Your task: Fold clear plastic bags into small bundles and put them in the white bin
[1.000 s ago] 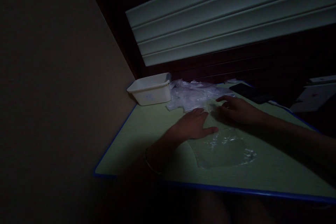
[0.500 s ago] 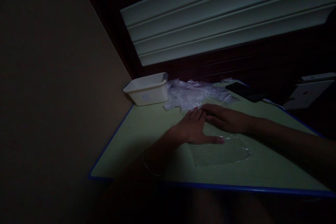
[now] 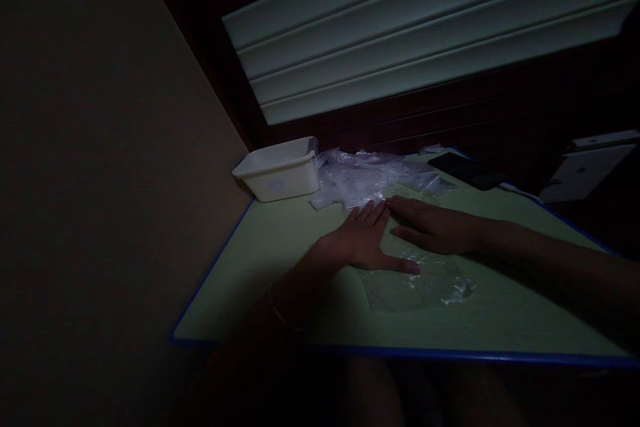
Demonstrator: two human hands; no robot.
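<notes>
A clear plastic bag (image 3: 415, 290) lies flat on the pale green table (image 3: 280, 240), partly under my hands. My left hand (image 3: 365, 240) rests on it, palm down, with the fingers stretched forward and the thumb out to the right. Beside it my right hand (image 3: 430, 223) also lies flat, its fingertips meeting those of the left. Just beyond the fingertips is a loose heap of clear plastic bags (image 3: 370, 177). The far part of the bag beneath my hands is hidden.
A white plastic bin (image 3: 280, 177) with a label stands at the back left, beside the heap. At the back right lies a dark flat object (image 3: 467, 170). A white tablet-like device (image 3: 587, 173) is past the right edge. The table has a blue rim (image 3: 400, 352).
The near part of the bag shows more creases and glints than before. My left thumb has shifted slightly left and up; both hands otherwise stay flat in nearly the same place.
</notes>
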